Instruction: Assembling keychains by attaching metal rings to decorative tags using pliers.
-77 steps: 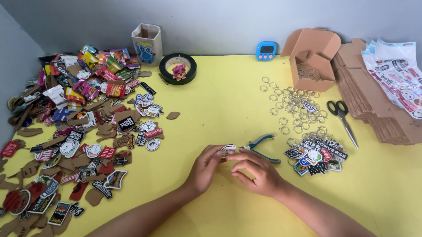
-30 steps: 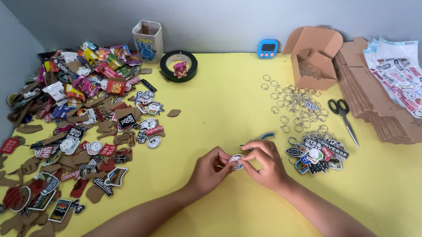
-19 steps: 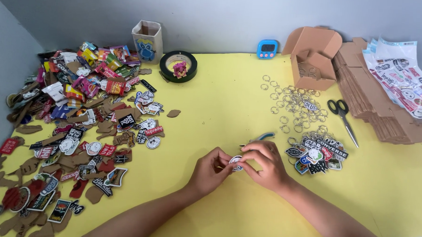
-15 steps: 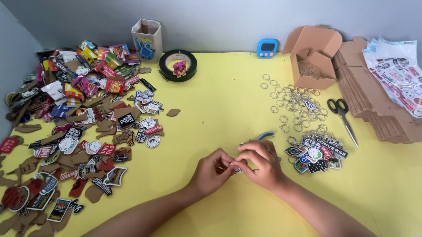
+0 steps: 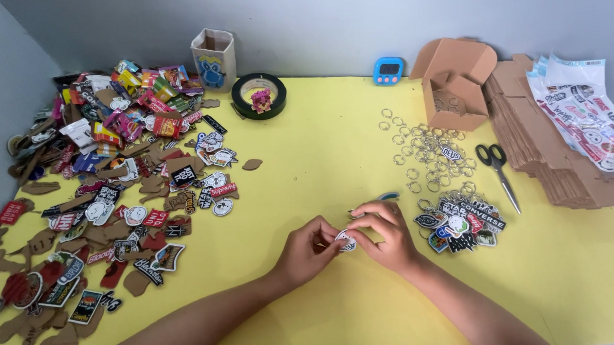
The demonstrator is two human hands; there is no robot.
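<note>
**Yellow tabletop, small charm pinched between both hands**

Yellow tabletop (image 5: 321,146) carries a heap of loose charms (image 5: 109,179) at left and metal rings (image 5: 427,153) far right. Left hand (image 5: 308,247) and right hand (image 5: 386,230) close fingertips on one small charm (image 5: 346,242), near centre; steady pinching, close together, likely serves best.

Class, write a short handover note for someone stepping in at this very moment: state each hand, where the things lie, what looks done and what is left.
Left hand and right hand: both pinch one small printed charm between the fingertips, just above the yellow table.
Pliers: lying behind the right hand, mostly hidden.
Done: a cluster of ringed charms right of the hands.
Left: loose key rings beyond that cluster; a large heap of loose charms at the left.
Scissors lie untouched at the right.
</note>
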